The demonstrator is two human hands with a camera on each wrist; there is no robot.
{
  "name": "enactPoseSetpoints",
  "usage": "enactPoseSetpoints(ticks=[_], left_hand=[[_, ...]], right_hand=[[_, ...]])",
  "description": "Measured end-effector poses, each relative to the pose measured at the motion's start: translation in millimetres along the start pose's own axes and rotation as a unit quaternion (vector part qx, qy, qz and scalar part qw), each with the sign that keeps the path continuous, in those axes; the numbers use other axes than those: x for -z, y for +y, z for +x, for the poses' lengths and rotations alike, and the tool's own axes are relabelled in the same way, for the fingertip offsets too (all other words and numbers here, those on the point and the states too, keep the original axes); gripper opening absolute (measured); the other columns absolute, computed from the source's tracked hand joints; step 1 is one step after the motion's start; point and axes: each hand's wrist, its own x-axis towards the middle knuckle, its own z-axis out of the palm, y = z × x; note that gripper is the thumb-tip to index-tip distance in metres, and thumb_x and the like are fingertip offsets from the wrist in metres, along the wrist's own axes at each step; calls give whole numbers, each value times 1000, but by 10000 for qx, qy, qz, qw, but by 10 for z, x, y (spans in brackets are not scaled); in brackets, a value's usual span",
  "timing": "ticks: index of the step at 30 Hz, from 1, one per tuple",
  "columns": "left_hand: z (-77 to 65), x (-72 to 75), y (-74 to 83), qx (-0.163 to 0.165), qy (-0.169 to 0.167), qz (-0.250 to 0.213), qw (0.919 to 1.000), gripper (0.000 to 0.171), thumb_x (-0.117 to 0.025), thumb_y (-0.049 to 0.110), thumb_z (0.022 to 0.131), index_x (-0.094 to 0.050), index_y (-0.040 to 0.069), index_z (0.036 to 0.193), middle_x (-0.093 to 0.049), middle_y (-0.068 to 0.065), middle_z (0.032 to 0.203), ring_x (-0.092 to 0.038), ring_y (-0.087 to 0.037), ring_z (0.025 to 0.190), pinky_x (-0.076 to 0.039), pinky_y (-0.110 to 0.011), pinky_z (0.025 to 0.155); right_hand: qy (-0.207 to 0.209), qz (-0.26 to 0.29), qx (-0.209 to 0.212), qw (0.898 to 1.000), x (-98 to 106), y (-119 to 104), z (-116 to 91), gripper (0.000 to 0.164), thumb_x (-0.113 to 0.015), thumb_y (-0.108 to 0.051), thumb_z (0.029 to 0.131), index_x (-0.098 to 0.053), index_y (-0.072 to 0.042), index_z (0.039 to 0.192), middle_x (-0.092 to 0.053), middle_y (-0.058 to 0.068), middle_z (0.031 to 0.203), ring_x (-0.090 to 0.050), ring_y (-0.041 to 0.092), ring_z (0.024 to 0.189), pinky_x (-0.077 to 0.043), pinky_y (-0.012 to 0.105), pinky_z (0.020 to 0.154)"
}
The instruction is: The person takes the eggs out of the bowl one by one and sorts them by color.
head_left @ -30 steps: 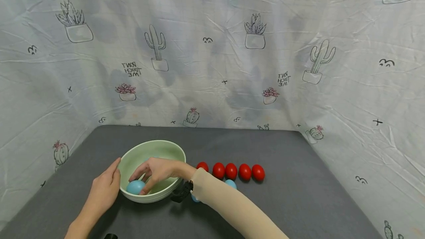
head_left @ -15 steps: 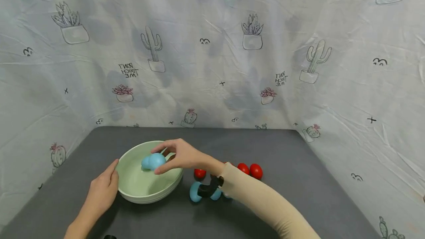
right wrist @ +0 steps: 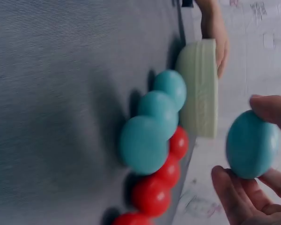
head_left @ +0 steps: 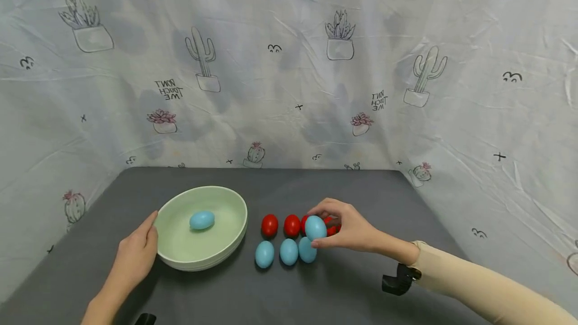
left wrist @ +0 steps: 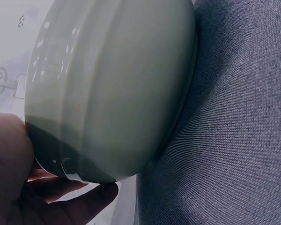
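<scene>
My right hand pinches a blue egg between thumb and fingers, raised over the right end of two rows of eggs. Against the dark table behind it, the right wrist view shows the same held egg in the fingertips. A light green bowl stands at the left with one blue egg lying inside. My left hand grips the bowl's left side, its fingers against the outer wall in the left wrist view.
Three blue eggs form the front row on the grey table, right of the bowl. Behind them runs a row of several red eggs, partly hidden by my right hand. A patterned cloth hangs behind and at both sides.
My right hand has lifted a blue egg out of the bowl and carried it right, over the egg rows. One blue egg stays in the bowl. My left hand keeps its place.
</scene>
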Motion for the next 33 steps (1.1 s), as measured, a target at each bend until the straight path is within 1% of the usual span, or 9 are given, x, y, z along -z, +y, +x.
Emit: enactPoseSetpoints(ticks=[3,6,9,13,19,25,31,33], left_hand=[[15,-15,2,-17,5,34,10000,50,-26,18,107,-31,-7,150,-41,-38,138,-39,-59,122,-35,-71,90],[16,-1,-4,-5,18,71,10000,50,-26,18,107,-31,-8,150,-40,-39,138,-39,-60,122,-35,-71,91],[14,5,9,5,11,103,9999,50,-26,18,107,-31,-9,149,-40,-39,138,-39,-59,122,-35,-71,92],[10,8,21,4,38,127,9999,49,-26,17,107,-33,-10,148,-41,-39,138,-39,-59,122,-35,-70,93],[11,5,-1,-23,39,139,9999,48,-27,15,107,-33,-10,147,-40,-39,138,-39,-59,123,-34,-70,93],[23,8,-15,-55,55,145,9999,48,-28,15,107,-34,-10,147,-41,-39,138,-39,-59,123,-34,-70,93],[7,17,-14,-14,-58,57,10000,50,-26,19,107,-32,-8,149,-40,-38,139,-38,-59,123,-33,-70,93],[4,17,-11,-2,-76,47,10000,50,-25,19,107,-31,-8,149,-40,-38,139,-38,-60,123,-33,-70,93]], right_hand=[[184,-274,-393,9987,58,112,-191,49,-88,-22,76,-66,-14,120,-61,0,116,-61,20,94,-57,40,76],[294,-464,-604,9967,65,211,-291,49,-88,-29,76,-67,-16,119,-62,-4,113,-61,18,95,-57,41,75],[333,-385,-625,9967,40,292,-375,49,-88,-27,76,-67,-11,118,-64,-1,112,-62,20,95,-57,41,75],[298,-83,-765,9966,-19,360,-455,51,-88,-25,75,-66,-6,117,-65,2,110,-62,23,96,-57,38,78],[291,-113,-1110,9933,-97,417,-534,56,-89,-30,73,-67,-4,118,-65,-1,107,-62,20,95,-56,38,79],[269,-210,-1090,9935,-145,468,-582,57,-89,-30,73,-67,-2,118,-65,0,106,-64,19,91,-57,35,75],[231,-338,-1068,9934,-169,518,-582,57,-90,-29,71,-67,-3,117,-66,1,103,-65,18,89,-57,33,72],[230,-391,-1063,9933,-179,532,-582,56,-91,-27,71,-67,-3,116,-66,1,103,-65,19,88,-58,34,72]])
